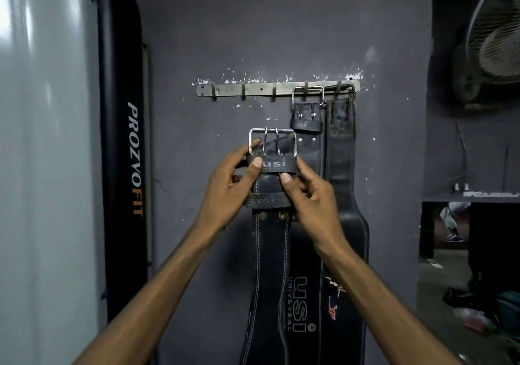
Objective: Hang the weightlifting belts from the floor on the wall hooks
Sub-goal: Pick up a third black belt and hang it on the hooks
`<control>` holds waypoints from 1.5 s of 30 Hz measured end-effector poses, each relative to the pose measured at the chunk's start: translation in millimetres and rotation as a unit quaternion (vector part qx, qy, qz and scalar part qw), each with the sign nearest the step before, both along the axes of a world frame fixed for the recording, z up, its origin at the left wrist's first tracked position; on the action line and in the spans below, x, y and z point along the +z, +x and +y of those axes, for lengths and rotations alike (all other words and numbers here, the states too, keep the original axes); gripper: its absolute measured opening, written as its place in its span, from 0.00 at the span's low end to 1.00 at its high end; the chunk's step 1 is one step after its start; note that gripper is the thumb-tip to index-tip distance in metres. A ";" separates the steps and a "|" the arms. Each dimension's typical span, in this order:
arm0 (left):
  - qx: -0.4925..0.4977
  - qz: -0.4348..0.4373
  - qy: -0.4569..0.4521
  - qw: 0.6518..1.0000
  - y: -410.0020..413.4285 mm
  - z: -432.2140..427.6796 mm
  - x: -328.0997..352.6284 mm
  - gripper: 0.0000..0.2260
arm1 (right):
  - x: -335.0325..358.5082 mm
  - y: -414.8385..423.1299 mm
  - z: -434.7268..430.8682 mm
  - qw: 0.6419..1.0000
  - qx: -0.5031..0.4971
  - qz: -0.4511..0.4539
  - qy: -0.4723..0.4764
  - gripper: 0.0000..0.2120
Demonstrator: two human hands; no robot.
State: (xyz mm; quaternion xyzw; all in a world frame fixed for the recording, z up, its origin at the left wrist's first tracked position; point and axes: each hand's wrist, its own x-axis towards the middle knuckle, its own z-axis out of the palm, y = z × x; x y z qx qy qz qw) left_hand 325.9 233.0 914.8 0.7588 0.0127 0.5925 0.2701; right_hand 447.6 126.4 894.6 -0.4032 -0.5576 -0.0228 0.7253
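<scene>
Belt hangs before the wall, below the rack, with both hands pinching it just under the buckle: left hand with thumb on the loop, right hand with thumb on the strap and fingers behind. Thick stitched leather is judged stiff, fairly heavy and not fragile; the steel buckle frame looks the best hold and should slip over a hook. Rack carries two belts on its right hooks; three left hooks stand free.
</scene>
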 end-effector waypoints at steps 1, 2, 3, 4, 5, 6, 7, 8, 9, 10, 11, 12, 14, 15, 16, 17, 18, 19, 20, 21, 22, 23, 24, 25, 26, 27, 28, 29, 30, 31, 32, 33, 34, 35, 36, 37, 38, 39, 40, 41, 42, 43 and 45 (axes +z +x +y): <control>0.004 -0.004 0.012 1.000 4.9 5.3 2.4 0.16 | 1.2 6.3 6.5 1.000 -0.001 -0.002 0.006 0.22; 0.008 -0.007 0.021 1.000 10.4 10.9 4.9 0.16 | 2.7 13.8 13.0 1.000 0.000 -0.002 0.014 0.23; 0.007 -0.009 0.020 1.000 15.8 14.8 8.1 0.15 | 5.1 20.8 18.7 1.000 0.002 -0.001 0.021 0.25; 0.002 -0.010 0.013 1.000 21.8 18.7 11.7 0.15 | 8.2 27.8 25.1 1.000 0.002 -0.001 0.026 0.26; -0.001 -0.011 0.011 1.000 28.2 22.0 15.4 0.14 | 11.1 34.6 31.1 1.000 0.002 -0.004 0.030 0.27; 0.006 -0.011 0.018 1.000 35.4 26.2 19.3 0.13 | 14.3 41.6 37.1 0.999 0.005 -0.004 0.036 0.27; 0.019 -0.010 0.034 0.999 42.7 29.9 23.2 0.12 | 17.5 48.7 42.2 0.999 0.011 -0.001 0.041 0.27; 0.029 -0.011 0.049 0.998 50.0 33.7 27.0 0.11 | 20.8 55.1 46.9 0.999 0.017 -0.002 0.042 0.28; 0.043 -0.012 0.064 0.997 56.9 38.0 30.5 0.11 | 23.7 61.6 51.4 0.999 0.010 -0.009 0.042 0.28; 0.067 -0.013 0.082 0.994 63.9 43.7 33.5 0.10 | 26.4 66.8 54.8 0.999 -0.012 -0.022 0.044 0.29; 0.096 -0.012 0.100 0.990 70.6 50.0 35.7 0.10 | 28.5 72.6 58.5 0.997 -0.041 -0.037 0.044 0.30; 0.122 -0.013 0.113 0.986 77.0 56.4 37.2 0.12 | 30.4 78.9 63.3 0.996 -0.066 -0.047 0.043 0.30; 0.157 -0.012 0.124 0.980 88.2 69.0 37.9 0.18 | 34.7 90.3 74.3 0.995 -0.076 -0.047 0.040 0.29; 0.170 -0.009 0.128 0.977 92.2 73.4 38.7 0.20 | 37.7 95.7 80.1 0.995 -0.079 -0.045 0.037 0.28; 0.183 -0.003 0.132 0.974 95.7 77.8 40.1 0.20 | 41.0 99.9 85.2 0.995 -0.081 -0.041 0.034 0.27; 0.194 0.001 0.135 0.972 98.4 81.3 41.9 0.20 | 44.1 104.2 89.8 0.996 -0.078 -0.039 0.032 0.25; 0.202 0.004 0.136 0.970 101.2 84.9 44.7 0.19 | 47.6 107.9 94.2 0.996 -0.070 -0.038 0.034 0.23; 0.205 0.007 0.136 0.969 103.8 87.6 48.6 0.17 | 51.4 111.5 98.0 0.996 -0.067 -0.041 0.037 0.22; 0.205 0.009 0.136 0.969 106.8 90.0 53.6 0.17 | 55.9 114.5 101.1 0.996 -0.068 -0.047 0.038 0.21; 0.206 0.011 0.137 0.969 109.9 92.6 59.5 0.16 | 61.1 117.2 104.2 0.995 -0.076 -0.055 0.037 0.20; 0.208 0.012 0.140 0.968 113.3 95.4 65.9 0.15 | 67.4 119.7 106.9 0.993 -0.088 -0.066 0.036 0.18; 0.212 0.012 0.145 0.966 116.6 97.9 72.9 0.15 | 74.6 122.1 109.0 0.991 -0.103 -0.077 0.035 0.15; 0.216 0.011 0.149 0.965 119.9 101.1 80.6 0.15 | 82.6 125.7 111.2 0.988 -0.121 -0.089 0.033 0.12; 0.217 0.009 0.151 0.964 123.5 105.1 88.3 0.15 | 91.3 129.0 112.7 0.984 -0.140 -0.102 0.028 0.10; 0.215 0.007 0.148 0.965 126.9 110.0 95.9 0.16 | 100.7 131.9 114.5 0.981 -0.159 -0.112 0.020 0.09; 0.213 0.005 0.142 0.967 129.8 115.0 103.8 0.18 | 110.2 133.8 116.1 0.977 -0.176 -0.120 0.012 0.09; 0.212 0.007 0.135 0.968 132.2 120.1 111.8 0.21 | 119.2 135.6 118.5 0.974 -0.189 -0.125 0.006 0.10; 0.216 0.014 0.132 0.967 134.7 125.2 119.7 0.25 | 127.5 136.8 121.3 0.971 -0.201 -0.127 0.001 0.11; 0.224 0.021 0.132 0.965 137.2 129.7 127.5 0.27 | 135.3 138.4 125.0 0.968 -0.215 -0.127 -0.004 0.12; 0.234 0.030 0.134 0.963 139.5 133.6 135.5 0.28 | 143.0 138.9 127.9 0.966 -0.228 -0.124 -0.010 0.13; 0.246 0.040 0.136 0.959 141.8 136.9 143.8 0.28 | 150.6 139.0 130.9 0.962 -0.244 -0.120 -0.019 0.14; 0.257 0.052 0.137 0.955 143.9 138.9 152.5 0.26 | 158.5 137.7 131.9 0.957 -0.264 -0.119 -0.030 0.15; 0.266 0.069 0.137 0.952 146.0 140.9 162.2 0.26 | 166.2 137.4 133.5 0.949 -0.287 -0.120 -0.043 0.16; 0.273 0.089 0.136 0.948 147.1 141.5 171.2 0.26 | 173.7 136.9 134.3 0.942 -0.307 -0.123 -0.057 0.17; 0.277 0.114 0.136 0.944 147.3 142.3 179.1 0.27 | 180.7 137.1 136.0 0.936 -0.321 -0.124 -0.073 0.18; 0.276 0.139 0.135 0.941 147.3 143.9 185.4 0.28 | 186.8 136.4 137.3 0.931 -0.331 -0.125 -0.089 0.18; 0.276 0.161 0.134 0.938 146.7 145.7 189.5 0.29 | 191.3 135.7 138.9 0.925 -0.340 -0.131 -0.110 0.19; 0.282 0.181 0.134 0.933 145.8 147.9 190.6 0.30 | 194.0 133.8 139.1 0.915 -0.353 -0.143 -0.135 0.19; 0.295 0.196 0.137 0.925 144.6 149.6 189.2 0.30 | 195.1 132.1 139.2 0.903 -0.366 -0.158 -0.158 0.18; 0.313 0.208 0.146 0.915 143.3 150.8 185.7 0.30 | 194.0 128.8 137.4 0.892 -0.377 -0.172 -0.179 0.16; 0.328 0.215 0.154 0.907 142.7 152.7 181.5 0.30 | 191.2 125.4 135.8 0.884 -0.381 -0.183 -0.198 0.15; 0.338 0.217 0.160 0.902 142.3 153.7 177.2 0.30 | 187.3 121.1 133.7 0.880 -0.382 -0.190 -0.208 0.14; 0.348 0.207 0.163 0.900 141.7 155.1 170.0 0.30 | 178.7 113.3 130.5 0.875 -0.396 -0.191 -0.204 0.14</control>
